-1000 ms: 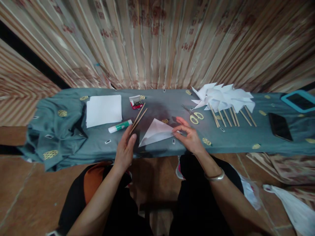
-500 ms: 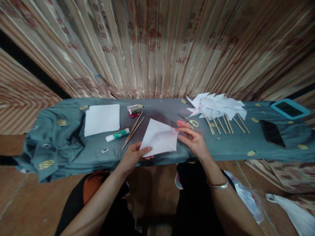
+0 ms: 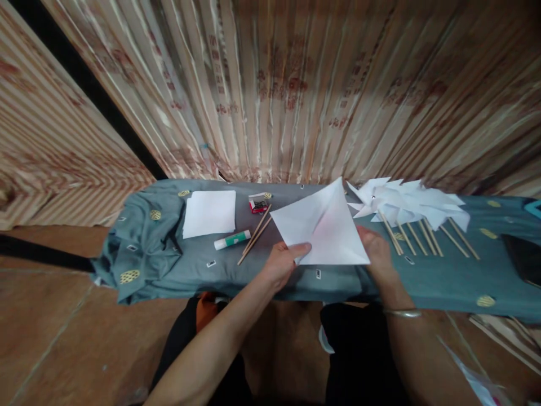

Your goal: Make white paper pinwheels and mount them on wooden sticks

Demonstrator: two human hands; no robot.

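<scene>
A white square sheet of paper [image 3: 329,242], with crease lines and a slit-like line near its middle, is held above the table. My left hand [image 3: 283,262] grips its near left edge, thumb on top. My right hand [image 3: 376,248] is blurred at the sheet's right edge. Its fingers are partly behind the paper, so their hold cannot be made out. The scissors seen earlier near there are hidden now. Right of it lie several white paper pinwheels [image 3: 409,203] on wooden sticks [image 3: 416,239].
On the grey-green cloth [image 3: 253,282], a stack of white paper [image 3: 210,213] lies left. Nearby are a glue stick [image 3: 232,239], two loose wooden sticks [image 3: 254,235] and a small red box [image 3: 258,204] of dark bits. A dark phone [image 3: 522,256] lies far right.
The view has shifted, so the table sits further left. The paper has opened out into a larger square and been raised. My right hand has left its corner and moved to its right edge.
</scene>
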